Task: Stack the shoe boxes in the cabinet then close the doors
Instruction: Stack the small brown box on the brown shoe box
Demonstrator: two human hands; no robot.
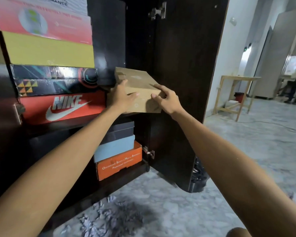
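Holding brown shoe box (138, 81): left grip (122, 98) flat, fingers straight on lid. Right grip (167, 100) curled round its near corner.

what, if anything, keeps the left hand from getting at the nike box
Likely reachable, yes: the Nike box faces out beside the left hand, nothing between; but that hand rests on the brown box.

Brown shoe box (140, 82) held at a cabinet shelf (55, 128)
Left hand (122, 97) flat on top, right hand (167, 100) gripping its corner
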